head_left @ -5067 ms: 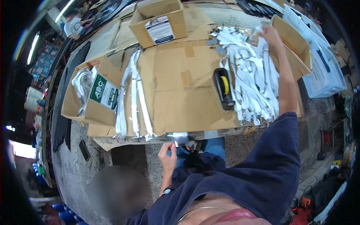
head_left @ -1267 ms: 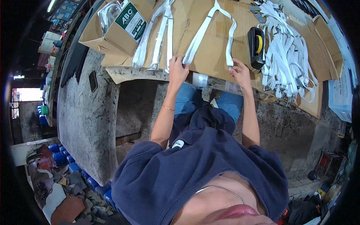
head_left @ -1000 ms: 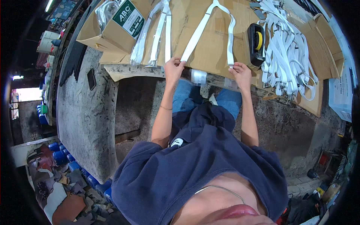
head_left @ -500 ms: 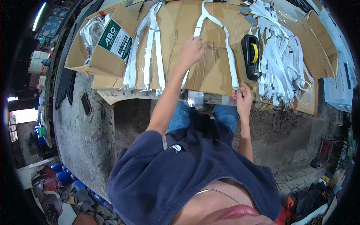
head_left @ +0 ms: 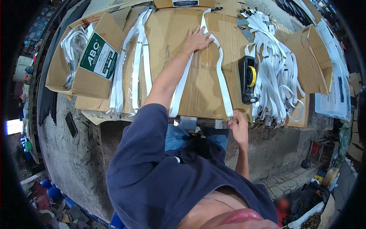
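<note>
Strap work: the step looks like laying one forked white strap (head_left: pixel 220 66) flat and straight on the cardboard sheet (head_left: pixel 202 91).
Next move: seems to call for keeping both legs untwisted and their ends level.
Left hand (head_left: pixel 197 39): fingers spread wide over the fork, pressing rather than gripping, as far as shows.
Right hand (head_left: pixel 239 128): fingers narrow, apparently pinching the right leg's end at the surface's near edge.
Strap's place: middle of the surface, tail toward the far edge, both leg ends by the near edge, tape dispenser (head_left: pixel 247 82) to its right.
Strap's look: white, flat, ribbon-like; right leg bowed, left leg straighter; dark clip at the far end.
</note>
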Tool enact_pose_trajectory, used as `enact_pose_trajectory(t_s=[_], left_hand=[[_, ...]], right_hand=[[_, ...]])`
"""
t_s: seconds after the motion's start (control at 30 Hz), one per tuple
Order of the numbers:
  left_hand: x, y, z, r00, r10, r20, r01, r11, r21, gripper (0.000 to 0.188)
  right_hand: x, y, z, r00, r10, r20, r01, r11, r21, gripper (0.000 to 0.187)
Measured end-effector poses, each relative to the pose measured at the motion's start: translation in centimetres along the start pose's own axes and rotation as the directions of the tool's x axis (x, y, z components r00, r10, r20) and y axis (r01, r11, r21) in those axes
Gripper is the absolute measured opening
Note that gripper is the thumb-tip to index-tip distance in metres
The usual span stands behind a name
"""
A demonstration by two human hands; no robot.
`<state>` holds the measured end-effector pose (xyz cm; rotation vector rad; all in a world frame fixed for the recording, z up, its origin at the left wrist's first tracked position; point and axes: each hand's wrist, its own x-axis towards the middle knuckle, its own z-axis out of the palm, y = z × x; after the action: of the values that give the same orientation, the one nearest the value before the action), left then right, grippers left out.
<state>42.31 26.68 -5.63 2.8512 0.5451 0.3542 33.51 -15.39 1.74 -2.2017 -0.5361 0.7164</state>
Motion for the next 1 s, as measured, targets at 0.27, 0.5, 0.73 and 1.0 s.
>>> enact_pose_trajectory(t_s=[0.27,0.5,0.73,1.0], left_hand=[[0.2,0.1,0.3,0.998,-0.064,-0.018,0.065,0.995,0.070,0.073],[0.5,-0.2,0.0,0.989,-0.126,-0.072,0.116,0.985,-0.129,0.054],[0.5,-0.6,-0.7,0.993,-0.122,-0.004,0.121,0.990,-0.071,0.059],[1.1,-0.9,0.0,0.987,-0.137,-0.088,0.133,0.990,-0.050,0.064]], right_hand=[[3.9,-9.2,0.9,0.958,-0.280,0.055,0.280,0.879,-0.385,0.030],[25.5,-11.9,5.3,0.737,-0.595,-0.321,0.339,0.736,-0.586,0.043],[29.1,-9.8,4.5,0.975,-0.219,0.028,0.205,0.945,0.253,0.036],[10.6,-4.2,5.4,0.776,-0.625,-0.081,0.541,0.727,-0.423,0.054]])
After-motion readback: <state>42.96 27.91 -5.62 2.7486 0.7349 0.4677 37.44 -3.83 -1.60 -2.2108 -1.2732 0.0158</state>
